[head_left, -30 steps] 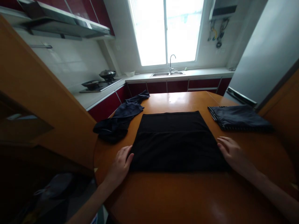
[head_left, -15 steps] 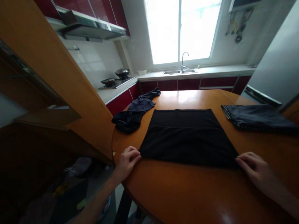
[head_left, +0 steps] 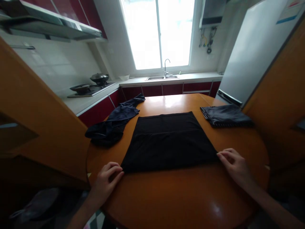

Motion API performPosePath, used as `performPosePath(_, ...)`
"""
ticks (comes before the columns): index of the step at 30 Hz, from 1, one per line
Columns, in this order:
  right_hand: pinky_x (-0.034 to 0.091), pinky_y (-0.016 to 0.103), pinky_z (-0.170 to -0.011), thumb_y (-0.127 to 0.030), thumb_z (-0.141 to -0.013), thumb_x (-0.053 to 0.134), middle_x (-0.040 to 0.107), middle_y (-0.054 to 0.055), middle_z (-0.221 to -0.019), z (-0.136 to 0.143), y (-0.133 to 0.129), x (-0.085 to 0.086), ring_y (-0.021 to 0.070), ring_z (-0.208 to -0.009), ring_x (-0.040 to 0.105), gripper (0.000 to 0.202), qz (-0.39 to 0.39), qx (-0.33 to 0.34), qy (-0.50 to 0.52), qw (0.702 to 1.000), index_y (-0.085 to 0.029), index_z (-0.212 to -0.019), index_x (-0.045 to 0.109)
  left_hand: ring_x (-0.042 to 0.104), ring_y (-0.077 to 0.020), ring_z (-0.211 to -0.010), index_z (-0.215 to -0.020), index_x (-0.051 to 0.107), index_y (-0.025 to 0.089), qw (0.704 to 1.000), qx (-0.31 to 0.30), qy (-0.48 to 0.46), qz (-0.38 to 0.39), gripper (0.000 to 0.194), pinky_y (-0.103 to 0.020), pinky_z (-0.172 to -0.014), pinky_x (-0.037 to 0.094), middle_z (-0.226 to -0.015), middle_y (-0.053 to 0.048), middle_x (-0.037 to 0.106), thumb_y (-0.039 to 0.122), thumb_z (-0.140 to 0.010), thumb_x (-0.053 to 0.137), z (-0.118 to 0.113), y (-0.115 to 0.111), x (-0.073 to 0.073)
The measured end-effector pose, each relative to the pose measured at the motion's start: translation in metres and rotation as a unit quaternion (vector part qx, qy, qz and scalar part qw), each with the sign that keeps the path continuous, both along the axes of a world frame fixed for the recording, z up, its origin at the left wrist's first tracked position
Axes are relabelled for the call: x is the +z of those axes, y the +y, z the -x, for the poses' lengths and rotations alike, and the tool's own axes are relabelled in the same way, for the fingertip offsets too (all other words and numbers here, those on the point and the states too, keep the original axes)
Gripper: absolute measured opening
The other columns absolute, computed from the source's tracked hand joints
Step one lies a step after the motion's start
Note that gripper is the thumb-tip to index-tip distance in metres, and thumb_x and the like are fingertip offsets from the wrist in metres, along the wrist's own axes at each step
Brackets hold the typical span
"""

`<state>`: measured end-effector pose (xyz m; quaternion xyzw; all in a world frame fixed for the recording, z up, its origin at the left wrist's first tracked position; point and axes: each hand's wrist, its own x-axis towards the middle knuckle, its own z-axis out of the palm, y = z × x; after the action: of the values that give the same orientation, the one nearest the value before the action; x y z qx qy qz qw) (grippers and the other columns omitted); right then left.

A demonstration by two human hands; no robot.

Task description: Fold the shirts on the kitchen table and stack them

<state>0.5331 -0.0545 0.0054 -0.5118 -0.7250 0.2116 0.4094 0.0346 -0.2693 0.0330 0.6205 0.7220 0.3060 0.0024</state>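
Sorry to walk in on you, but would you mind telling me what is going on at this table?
A person has a black cloth spread out on a wooden table. The left hand pinches its near left corner and the right hand its near right corner, with the near edge running between them. A crumpled dark garment lies to the left of the cloth, and a folded grey-blue cloth lies to the right.

Two hands [head_left: 105, 182], three dark cloths [head_left: 169, 146], one table [head_left: 176, 197], two pans [head_left: 99, 78], one faucet [head_left: 165, 68]
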Motion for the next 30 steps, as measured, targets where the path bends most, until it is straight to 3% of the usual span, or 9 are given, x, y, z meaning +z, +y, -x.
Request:
performPosePath(3,0.05,0.037,-0.073,-0.051,-0.091,0.055,0.065,0.008,-0.086,-0.002,-0.004,0.0,0.0243,-0.08,0.062,0.035,0.022,0.007,-0.033,0.999,-0.023,-0.077,0.069,0.068,-0.0244,-0.091,-0.082,0.074,0.025,1.0,0.002,0.005,-0.007,0.044,-0.033,-0.082,0.056,-0.096,-0.005,0.066,0.067,-0.085,0.059,0.007,0.003,-0.007)
performPosePath(6,0.05,0.04,-0.078,-0.047,-0.091,0.056,0.066,0.008,-0.085,-0.001,-0.007,0.003,0.0266,-0.086,0.062,0.03,0.029,0.032,-0.061,0.997,-0.024,-0.075,0.068,0.069,-0.0235,-0.086,-0.079,0.074,0.026,1.0,0.004,-0.002,-0.012,0.049,-0.031,-0.077,0.057,-0.092,-0.004,0.066,0.073,-0.081,0.06,0.01,0.007,-0.009)
performPosePath(12,0.048,0.036,-0.074,-0.042,-0.093,0.053,0.064,0.007,-0.085,-0.001,-0.008,0.013,0.024,-0.083,0.06,0.028,0.009,0.028,-0.015,0.999,-0.023,-0.076,0.064,0.068,-0.0212,-0.077,-0.069,0.073,0.025,1.0,0.006,-0.009,-0.002,0.054,-0.028,-0.069,0.055,-0.085,-0.004,0.064,0.075,-0.082,0.056,0.006,0.007,0.0)
performPosePath(18,0.048,0.044,-0.086,-0.037,-0.09,0.055,0.067,0.007,-0.087,-0.015,-0.007,0.003,0.0282,-0.09,0.061,0.023,0.024,0.039,-0.133,0.99,-0.025,-0.075,0.067,0.068,-0.0227,-0.077,-0.064,0.068,0.025,0.999,-0.01,-0.004,0.042,0.056,-0.029,-0.069,0.056,-0.082,-0.004,0.067,0.077,-0.079,0.056,0.013,0.002,0.004)
performPosePath(21,0.049,0.045,-0.089,-0.039,-0.093,0.05,0.069,0.009,-0.092,-0.017,0.001,0.012,0.0292,-0.094,0.062,0.026,0.0,0.008,-0.128,0.992,-0.025,-0.082,0.068,0.07,-0.0256,-0.083,-0.076,0.071,0.028,0.999,-0.006,0.001,0.054,0.051,-0.035,-0.075,0.058,-0.088,-0.003,0.071,0.075,-0.082,0.053,0.019,0.007,0.017)
performPosePath(25,0.047,0.045,-0.1,-0.036,-0.099,0.039,0.068,0.014,-0.112,0.018,0.013,0.044,0.0297,-0.109,0.061,0.035,-0.084,-0.01,-0.073,0.994,-0.019,-0.11,0.068,0.067,-0.0286,-0.108,-0.114,0.067,0.026,1.0,-0.013,0.007,0.006,0.051,-0.043,-0.099,0.053,-0.116,-0.006,0.071,0.066,-0.093,0.041,0.001,0.044,0.035)
performPosePath(27,0.044,0.045,-0.107,-0.033,-0.1,0.035,0.064,0.015,-0.128,0.055,0.015,0.053,0.0292,-0.122,0.057,0.041,-0.099,0.035,-0.09,0.99,-0.018,-0.126,0.064,0.06,-0.029,-0.124,-0.13,0.061,0.021,0.997,-0.064,0.03,0.018,0.056,-0.045,-0.111,0.044,-0.134,-0.01,0.064,0.06,-0.097,0.038,-0.022,0.076,0.037)
performPosePath(30,0.034,0.046,-0.117,-0.031,-0.1,0.034,0.048,0.013,-0.152,0.113,0.015,0.049,0.027,-0.142,0.041,0.052,-0.104,0.134,-0.181,0.969,-0.017,-0.147,0.048,0.047,-0.0286,-0.139,-0.144,0.05,0.015,0.987,-0.13,0.088,0.043,0.06,-0.047,-0.117,0.036,-0.15,-0.014,0.051,0.052,-0.101,0.032,-0.057,0.123,0.027)
